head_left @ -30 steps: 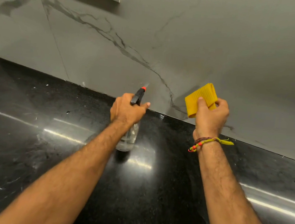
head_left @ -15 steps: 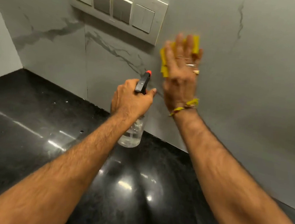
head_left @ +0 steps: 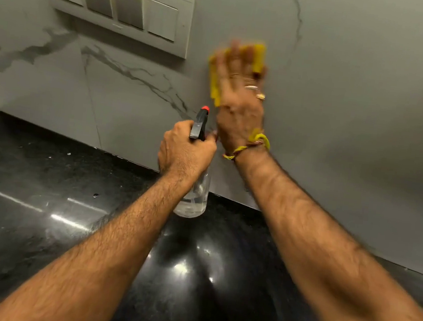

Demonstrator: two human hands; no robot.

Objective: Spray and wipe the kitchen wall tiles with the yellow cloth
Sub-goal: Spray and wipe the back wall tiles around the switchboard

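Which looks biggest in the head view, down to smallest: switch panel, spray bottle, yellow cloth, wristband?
1. Switch panel, clearly largest.
2. Spray bottle, though the left hand hides its middle.
3. Yellow cloth, mostly covered by the right hand and blurred, so its rank against the bottle is unsure.
4. Wristband.

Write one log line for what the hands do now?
right hand: pressing yellow cloth on wall tiles | left hand: gripping spray bottle

glossy black counter (head_left: 27, 218), beige switch panel (head_left: 122, 10).
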